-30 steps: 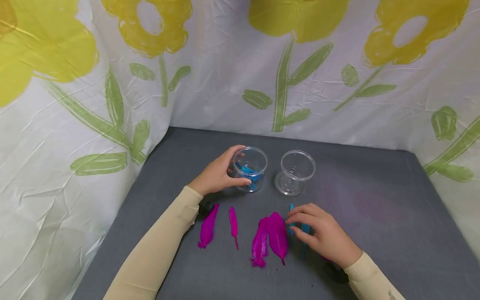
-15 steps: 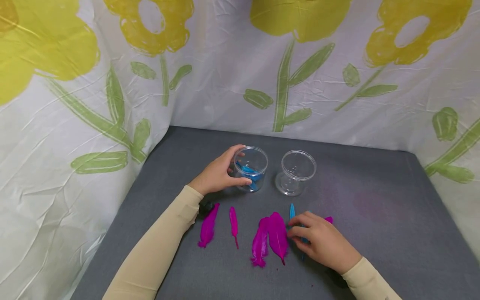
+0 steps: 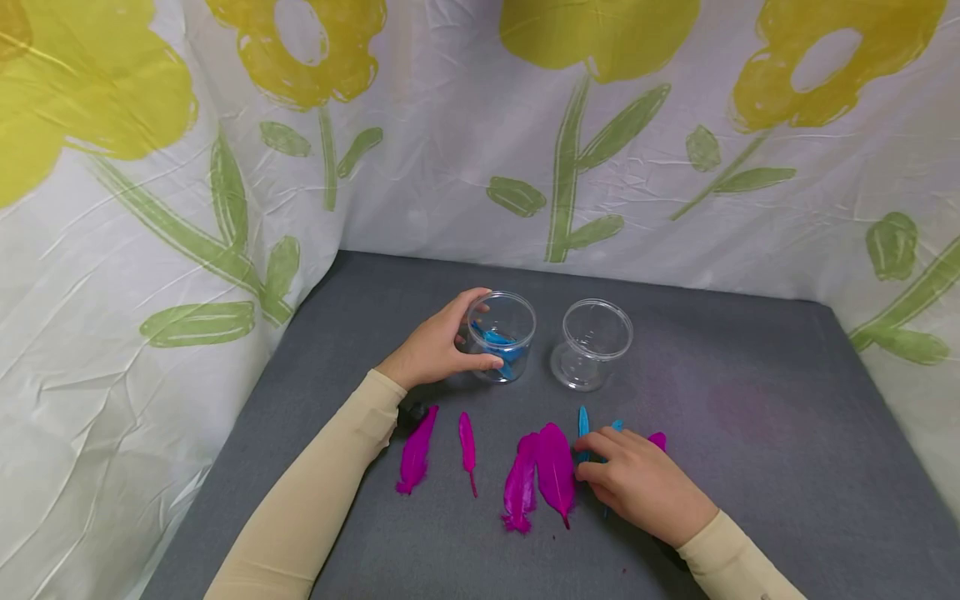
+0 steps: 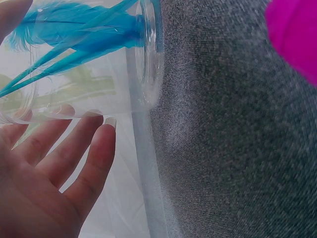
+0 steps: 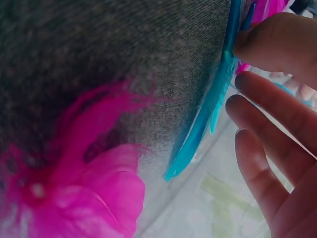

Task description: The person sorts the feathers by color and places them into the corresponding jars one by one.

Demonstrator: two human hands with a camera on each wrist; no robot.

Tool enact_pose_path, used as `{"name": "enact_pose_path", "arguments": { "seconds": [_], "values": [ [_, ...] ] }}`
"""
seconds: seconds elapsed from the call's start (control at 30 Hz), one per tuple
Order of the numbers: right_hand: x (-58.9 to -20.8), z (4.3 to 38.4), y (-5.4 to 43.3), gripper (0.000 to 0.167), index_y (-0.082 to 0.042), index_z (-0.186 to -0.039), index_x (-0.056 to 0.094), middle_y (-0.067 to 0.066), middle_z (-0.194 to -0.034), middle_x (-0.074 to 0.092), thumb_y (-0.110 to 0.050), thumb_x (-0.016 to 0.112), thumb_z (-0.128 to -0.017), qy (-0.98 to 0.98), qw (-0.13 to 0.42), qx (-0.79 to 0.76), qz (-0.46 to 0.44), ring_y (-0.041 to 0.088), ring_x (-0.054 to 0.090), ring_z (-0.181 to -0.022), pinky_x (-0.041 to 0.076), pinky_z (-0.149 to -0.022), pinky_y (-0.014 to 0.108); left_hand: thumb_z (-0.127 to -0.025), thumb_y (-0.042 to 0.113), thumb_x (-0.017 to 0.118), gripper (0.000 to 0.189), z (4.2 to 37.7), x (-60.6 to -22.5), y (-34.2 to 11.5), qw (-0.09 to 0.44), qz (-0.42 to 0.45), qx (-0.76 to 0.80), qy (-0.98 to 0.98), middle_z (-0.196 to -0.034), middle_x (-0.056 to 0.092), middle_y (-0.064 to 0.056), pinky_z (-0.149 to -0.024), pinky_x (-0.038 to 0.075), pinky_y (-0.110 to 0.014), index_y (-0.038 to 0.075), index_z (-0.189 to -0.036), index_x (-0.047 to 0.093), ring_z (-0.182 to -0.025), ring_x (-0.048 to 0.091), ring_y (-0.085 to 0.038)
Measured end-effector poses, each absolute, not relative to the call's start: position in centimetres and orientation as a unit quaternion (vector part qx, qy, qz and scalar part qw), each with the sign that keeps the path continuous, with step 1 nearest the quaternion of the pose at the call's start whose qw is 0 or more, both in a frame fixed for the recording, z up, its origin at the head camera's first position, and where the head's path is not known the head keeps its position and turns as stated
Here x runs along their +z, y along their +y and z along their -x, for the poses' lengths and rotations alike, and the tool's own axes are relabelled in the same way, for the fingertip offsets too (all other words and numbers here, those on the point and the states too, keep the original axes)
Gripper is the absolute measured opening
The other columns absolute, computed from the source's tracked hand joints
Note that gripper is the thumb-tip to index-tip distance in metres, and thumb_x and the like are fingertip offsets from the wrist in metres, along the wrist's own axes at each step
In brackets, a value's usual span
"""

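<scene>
My left hand [image 3: 442,346] grips a clear plastic jar [image 3: 516,354] from its left side, thumb in front and fingers behind. Inside the jar lie several blue feathers [image 4: 84,29]. On the grey cloth, my right hand [image 3: 645,479] reaches down over two slim blue feathers. The left one [image 3: 583,421] shows its tip past the fingertips; the other [image 3: 617,425] is mostly hidden beneath the hand. In the right wrist view, the thumb overlaps the nearer blue feather [image 5: 198,131], while a gap shows between thumb and fingertips.
A second clear jar [image 3: 597,333] stands right of the held one with nothing visible inside. Two overlapping magenta feathers [image 3: 555,471] lie left of my right hand. Farther left are a narrow pink feather [image 3: 467,442] and another magenta feather [image 3: 417,450]. One more magenta feather [image 3: 657,440] peeks out behind the right hand.
My right hand has lowered over the blue feathers, its fingers drawing in, and shifted slightly toward me, uncovering a blue tip and a magenta tip. The left hand and jar stay put.
</scene>
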State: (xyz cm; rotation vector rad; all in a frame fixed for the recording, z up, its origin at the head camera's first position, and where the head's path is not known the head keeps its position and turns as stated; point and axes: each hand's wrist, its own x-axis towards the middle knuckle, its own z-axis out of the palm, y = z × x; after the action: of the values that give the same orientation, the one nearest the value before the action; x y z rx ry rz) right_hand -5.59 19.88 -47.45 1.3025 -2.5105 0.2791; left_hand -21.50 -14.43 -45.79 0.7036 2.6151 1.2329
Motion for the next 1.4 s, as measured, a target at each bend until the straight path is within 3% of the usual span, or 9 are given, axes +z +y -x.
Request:
{"name": "enact_pose_path", "arguments": {
  "seconds": [0.3, 0.63, 0.87, 1.07, 1.4],
  "values": [
    [-47.49, 5.55, 19.63, 0.029, -0.025, -0.087, 0.074, 0.000, -0.109, 0.072, -0.003, 0.088, -0.074, -0.867, 0.165, 0.053, -0.467, 0.018, 0.071, -0.089, 0.064, -0.087, 0.040, -0.086, 0.057, 0.089, 0.105, 21.53, -45.79, -14.47, 0.083, -0.239, 0.414, 0.875, -0.164, 0.050, 0.003, -0.105, 0.059, -0.045, 0.040, -0.168, 0.025, -0.146, 0.055, -0.023],
    [-47.25, 5.52, 19.41, 0.028, -0.025, -0.085, 0.073, -0.002, -0.104, 0.071, -0.003, 0.085, -0.072, -0.861, 0.168, 0.029, -0.479, 0.014, 0.066, -0.091, 0.061, -0.081, 0.038, -0.086, 0.059, 0.088, 0.105, 21.58, -45.97, -14.45, 0.080, -0.239, 0.412, 0.876, -0.164, 0.050, 0.002, -0.105, 0.059, -0.045, 0.042, -0.167, 0.025, -0.147, 0.055, -0.022],
    [-46.99, 5.52, 19.16, 0.034, -0.026, -0.082, 0.069, -0.004, -0.092, 0.062, 0.002, 0.082, -0.068, -0.856, 0.171, 0.016, -0.488, 0.011, 0.055, -0.082, 0.046, -0.068, 0.029, -0.085, 0.059, 0.089, 0.105, 21.54, -45.92, -14.40, 0.082, -0.239, 0.412, 0.875, -0.164, 0.050, 0.003, -0.104, 0.059, -0.045, 0.042, -0.167, 0.025, -0.146, 0.055, -0.020],
    [-46.95, 5.64, 18.95, 0.037, -0.025, -0.078, 0.066, -0.005, -0.084, 0.055, 0.003, 0.084, -0.063, -0.849, 0.174, -0.003, -0.498, 0.010, 0.049, -0.076, 0.036, -0.065, 0.026, -0.085, 0.059, 0.089, 0.105, 21.52, -45.91, -14.44, 0.083, -0.240, 0.416, 0.873, -0.164, 0.049, 0.003, -0.105, 0.059, -0.046, 0.042, -0.167, 0.025, -0.148, 0.054, -0.024],
    [-46.74, 5.65, 18.92, 0.037, -0.026, -0.080, 0.069, -0.003, -0.086, 0.057, 0.004, 0.084, -0.064, -0.850, 0.166, -0.006, -0.499, 0.011, 0.049, -0.077, 0.039, -0.065, 0.027, -0.084, 0.061, 0.088, 0.106, 21.61, -46.06, -14.53, 0.078, -0.240, 0.414, 0.875, -0.163, 0.050, 0.004, -0.104, 0.060, -0.045, 0.043, -0.167, 0.025, -0.147, 0.054, -0.020]
  ]
}}
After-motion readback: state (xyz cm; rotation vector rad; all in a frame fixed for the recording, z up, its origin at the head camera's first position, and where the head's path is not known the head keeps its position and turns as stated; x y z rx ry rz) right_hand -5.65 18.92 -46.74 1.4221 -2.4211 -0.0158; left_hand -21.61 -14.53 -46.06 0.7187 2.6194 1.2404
